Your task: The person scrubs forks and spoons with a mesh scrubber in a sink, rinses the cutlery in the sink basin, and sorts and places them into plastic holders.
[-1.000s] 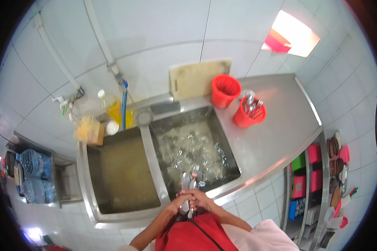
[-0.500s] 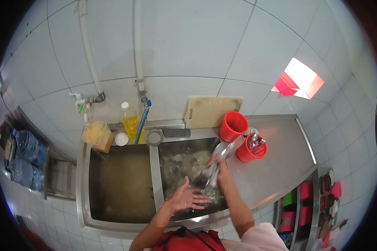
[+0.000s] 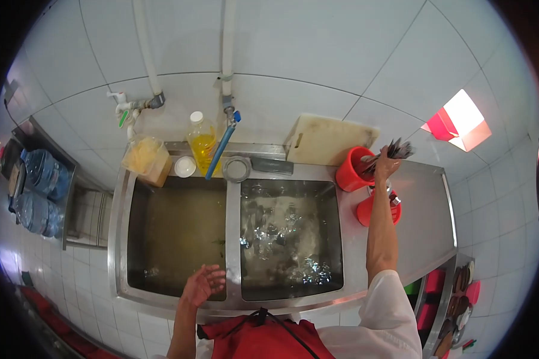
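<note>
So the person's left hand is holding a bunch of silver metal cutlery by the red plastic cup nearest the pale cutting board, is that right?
Wrong hand: the head view shows the right hand holding the bunch of silver metal cutlery by the round red plastic cup nearest the pale rectangular cutting board.

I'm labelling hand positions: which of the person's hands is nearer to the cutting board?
Right. The right hand holds cutlery near the right end of the cutting board; the left hand is well away, at the near side of the left sink.
</note>
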The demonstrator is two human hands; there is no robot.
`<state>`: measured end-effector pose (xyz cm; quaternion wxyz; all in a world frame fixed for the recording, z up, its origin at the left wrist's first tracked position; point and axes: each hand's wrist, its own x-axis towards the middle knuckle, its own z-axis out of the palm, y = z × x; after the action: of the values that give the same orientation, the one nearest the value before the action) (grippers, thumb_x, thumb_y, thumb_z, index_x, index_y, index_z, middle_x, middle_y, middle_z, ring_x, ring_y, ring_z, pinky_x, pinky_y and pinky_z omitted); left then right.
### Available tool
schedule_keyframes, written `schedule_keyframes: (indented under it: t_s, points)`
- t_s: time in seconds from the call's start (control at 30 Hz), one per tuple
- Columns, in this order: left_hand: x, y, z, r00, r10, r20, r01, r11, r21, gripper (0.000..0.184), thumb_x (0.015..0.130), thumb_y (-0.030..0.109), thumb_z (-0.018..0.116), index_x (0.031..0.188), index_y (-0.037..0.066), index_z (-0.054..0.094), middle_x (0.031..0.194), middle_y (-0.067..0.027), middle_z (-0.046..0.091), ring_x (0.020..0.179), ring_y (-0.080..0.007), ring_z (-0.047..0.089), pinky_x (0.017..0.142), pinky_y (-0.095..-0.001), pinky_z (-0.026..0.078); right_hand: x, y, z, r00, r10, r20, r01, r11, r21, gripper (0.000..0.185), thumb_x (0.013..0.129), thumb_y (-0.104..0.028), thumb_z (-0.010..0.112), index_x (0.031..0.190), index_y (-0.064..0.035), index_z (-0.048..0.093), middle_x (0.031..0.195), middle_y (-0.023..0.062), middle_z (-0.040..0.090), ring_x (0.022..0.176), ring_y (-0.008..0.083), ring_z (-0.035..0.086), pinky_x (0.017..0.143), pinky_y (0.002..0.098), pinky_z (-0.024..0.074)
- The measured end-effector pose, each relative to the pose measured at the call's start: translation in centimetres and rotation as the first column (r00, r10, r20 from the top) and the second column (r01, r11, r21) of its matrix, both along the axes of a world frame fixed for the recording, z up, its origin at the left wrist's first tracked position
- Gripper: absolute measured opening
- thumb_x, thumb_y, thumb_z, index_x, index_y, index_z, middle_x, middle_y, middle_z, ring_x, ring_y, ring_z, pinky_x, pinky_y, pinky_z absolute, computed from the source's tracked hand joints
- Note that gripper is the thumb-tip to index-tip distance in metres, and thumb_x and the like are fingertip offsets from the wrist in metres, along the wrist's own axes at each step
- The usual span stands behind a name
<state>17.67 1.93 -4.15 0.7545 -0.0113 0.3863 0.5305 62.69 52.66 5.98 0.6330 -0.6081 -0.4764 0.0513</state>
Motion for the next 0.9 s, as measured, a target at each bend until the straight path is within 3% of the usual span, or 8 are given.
schedule_keyframes:
  t_s: [0.13,0.27,0.37,0.47,0.53,0.6,0.77,0.9]
  points:
    - [-0.4,0.8,-0.2,0.996,0.088,-0.022,-0.088,0.996,-0.011,0.042,0.099,0.039,0.045,0.12,0.004,0.052,0.11,-0.0135,0.064,0.093,-0.0246,0.064,0.082,-0.0402,0.051,-1.3,-2.9,-4.0,0.993,-0.035,0.116,0.04,0.998,-0.049,0.07,0.072,-0.03,0.082,0.125,0.0054,0.052,0.105,0.0159,0.064,0.093,0.0287,0.063,0.086,0.0367,0.0487]
    - [1.4,4.4,0.6,0.838,-0.014,-0.545,-0.04,0.995,-0.088,0.034,0.096,0.029,0.054,0.118,0.003,0.053,0.109,-0.0113,0.064,0.097,-0.025,0.063,0.086,-0.0362,0.049,-0.3,-2.6,-2.8,0.925,-0.188,0.331,0.199,0.98,0.003,0.079,0.068,-0.033,0.085,0.128,0.0014,0.047,0.118,0.0183,0.055,0.114,0.0305,0.053,0.097,0.0388,0.043]
    - [3.0,8.3,-6.7,0.246,0.09,-0.965,0.089,0.989,0.115,0.057,0.085,0.029,0.068,0.127,-0.003,0.045,0.123,-0.0184,0.054,0.115,-0.0319,0.053,0.097,-0.0406,0.042,-3.3,-6.3,2.5,0.814,-0.297,0.498,0.275,0.954,0.12,0.062,0.074,-0.029,0.081,0.12,0.0004,0.052,0.118,0.0174,0.053,0.114,0.0292,0.051,0.096,0.0386,0.0422]
    - [4.8,14.3,-7.6,-0.361,0.005,-0.932,0.125,0.991,-0.043,0.088,0.076,0.032,0.075,0.14,-0.005,0.026,0.131,-0.0253,0.043,0.123,-0.0379,0.044,0.104,-0.0448,0.036,-6.2,-10.7,4.1,0.91,-0.051,0.41,-0.02,0.986,0.168,0.037,0.081,-0.017,0.073,0.109,-0.0005,0.056,0.107,0.014,0.057,0.099,0.0251,0.055,0.087,0.0368,0.045]
    - [6.0,17.4,-6.6,-0.331,-0.127,-0.935,0.09,0.982,-0.165,0.089,0.077,0.029,0.073,0.141,-0.004,0.022,0.13,-0.0252,0.043,0.12,-0.039,0.047,0.102,-0.0456,0.039,-9.2,-15.1,1.2,0.904,0.381,0.193,-0.391,0.92,0.017,0.02,0.084,-0.006,0.066,0.1,-0.0004,0.056,0.096,0.012,0.059,0.084,0.0221,0.055,0.078,0.0353,0.0458]
    - [6.4,18.7,-6.0,-0.305,-0.251,-0.918,0.076,0.955,-0.286,0.09,0.077,0.027,0.072,0.142,-0.003,0.019,0.129,-0.025,0.043,0.117,-0.0401,0.049,0.1,-0.0464,0.041,-11.6,-19.8,-3.5,0.752,0.529,0.392,-0.453,0.848,-0.276,0.011,0.083,-0.005,0.063,0.092,-0.0008,0.058,0.089,0.0129,0.059,0.081,0.0231,0.058,0.077,0.034,0.0467]
    - [6.6,19.1,-6.8,-0.293,-0.291,-0.911,0.055,0.946,-0.32,0.081,0.079,0.019,0.066,0.141,-0.003,0.019,0.128,-0.0241,0.044,0.102,-0.0408,0.059,0.085,-0.048,0.051,-4.8,-21.7,-31.8,0.801,0.467,0.374,-0.103,0.724,-0.683,0.027,0.08,-0.017,0.066,0.102,-0.0031,0.065,0.093,0.0169,0.064,0.085,0.032,0.062,0.076,0.0385,0.0483]
    - [6.6,20.1,-4.9,-0.198,-0.369,-0.908,0.057,0.921,-0.386,0.077,0.079,0.017,0.064,0.139,-0.005,0.022,0.122,-0.0246,0.046,0.1,-0.042,0.059,0.083,-0.0487,0.051,-4.4,-20.9,-40.4,0.804,0.308,0.508,0.342,0.46,-0.82,0.033,0.086,-0.023,0.058,0.114,-0.0056,0.059,0.103,0.0142,0.062,0.089,0.0283,0.061,0.079,0.0388,0.048]
